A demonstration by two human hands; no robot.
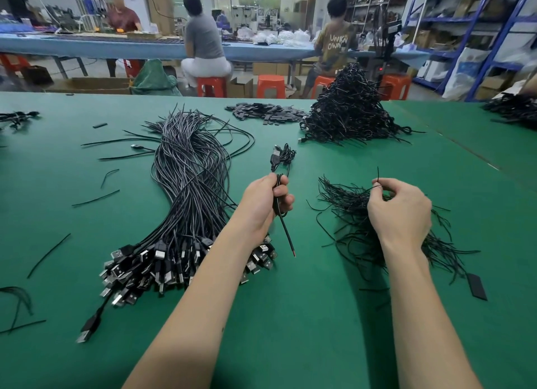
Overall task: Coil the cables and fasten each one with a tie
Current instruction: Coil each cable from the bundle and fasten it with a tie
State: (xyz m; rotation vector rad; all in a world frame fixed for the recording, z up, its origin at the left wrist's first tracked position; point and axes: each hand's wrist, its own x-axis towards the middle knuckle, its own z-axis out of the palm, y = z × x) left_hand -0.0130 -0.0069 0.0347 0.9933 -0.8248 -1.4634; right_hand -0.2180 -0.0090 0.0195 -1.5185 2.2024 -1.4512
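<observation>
Green table (377, 316): cable (279, 191) gripped, tie (377, 176) pinched.

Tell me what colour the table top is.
Green. The table top shows plainly in the head view.

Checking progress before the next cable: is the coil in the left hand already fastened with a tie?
No: the left hand grips the coiled cable untied, while the right hand pinches one tie above the tie pile.

On the table (319, 316), loose cables (191, 185) lie left, ties (357, 214) right, coiled cables (348, 112) behind.
</observation>
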